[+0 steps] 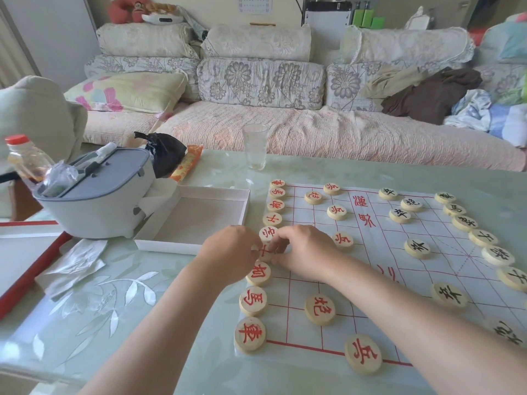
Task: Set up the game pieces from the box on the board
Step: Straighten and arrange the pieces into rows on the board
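A white paper board with red grid lines lies on the table. Round wooden discs with red characters line its left edge, such as the one at the near corner; black-lettered discs stand on the right side. My left hand and my right hand meet over the left column, and both pinch one red-lettered piece between their fingertips. The white box lies open to the left of the board, with nothing visible inside.
A grey basket with a bottle and bags stands at the left, a black bag behind it. An empty glass stands beyond the board. A red-edged lid and crumpled paper lie at the left. A sofa runs behind the table.
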